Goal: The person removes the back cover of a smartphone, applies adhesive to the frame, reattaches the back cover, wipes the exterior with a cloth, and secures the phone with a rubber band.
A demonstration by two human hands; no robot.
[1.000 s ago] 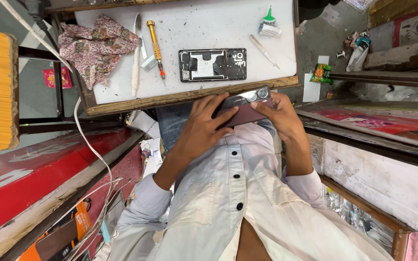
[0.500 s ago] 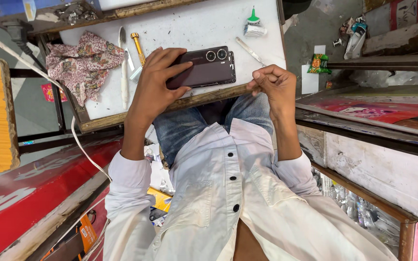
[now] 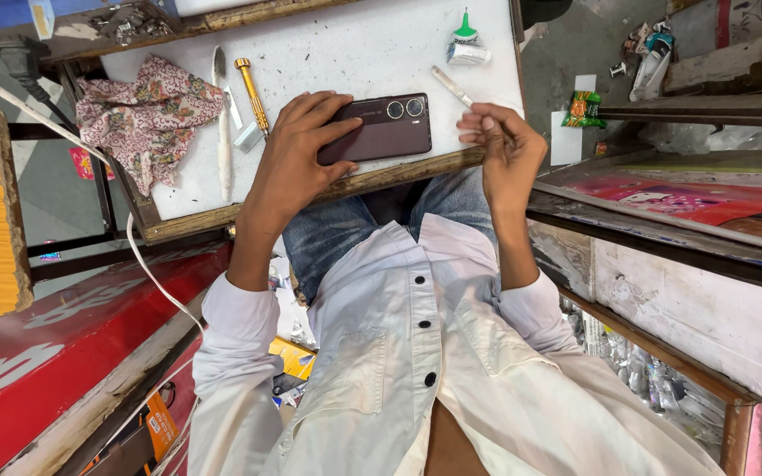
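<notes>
The left hand (image 3: 297, 154) lies on the dark maroon smartphone (image 3: 383, 129) and covers its left end, so that part of the phone is hidden; the fingers are spread over the back and press it flat, with the thumb at the lower edge. The phone lies with its back up on the white worktable (image 3: 354, 53), close to the near wooden edge. Its long axis runs left to right across the view, almost parallel to that edge, and the two round camera lenses are at the right end.

The right hand (image 3: 500, 145) is just beside the right end of the phone, over the table edge. Its fingers are curled and pinched together; if something small is between them, it is too small to make out. A thin white stick (image 3: 451, 86) lies just beyond this hand, and a small glue tube with green cap (image 3: 464, 46) is farther up.

To the left are a gold screwdriver (image 3: 251, 92), a white spudger (image 3: 222, 132) and a flowered cloth (image 3: 147, 115). The upper edge of the table is cut off by the frame.
</notes>
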